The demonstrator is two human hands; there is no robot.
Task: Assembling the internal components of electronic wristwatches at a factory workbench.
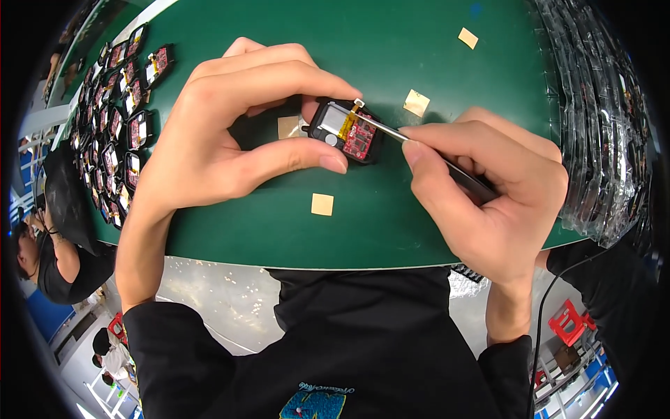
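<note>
Between the thumb and fingers of my left hand [230, 119] is a small black electronic device [343, 130] with its inside facing up. A red circuit board [360, 138], a silver battery-like block [333, 119] and a yellow flex strip [347, 126] show in its casing. My right hand [495, 181] is closed on a pair of tweezers [447, 162] with a dark grip. Their metal tip reaches the yellow strip near a small white connector [359, 103]; I cannot tell whether it touches.
Many similar open devices [115, 122] crowd the green table's [244, 241] left side. Stacked clear plastic trays [604, 126] line the right. Small tan squares [322, 204] lie around the device. A person [59, 258] sits at far left; a black cable [541, 314] hangs at right.
</note>
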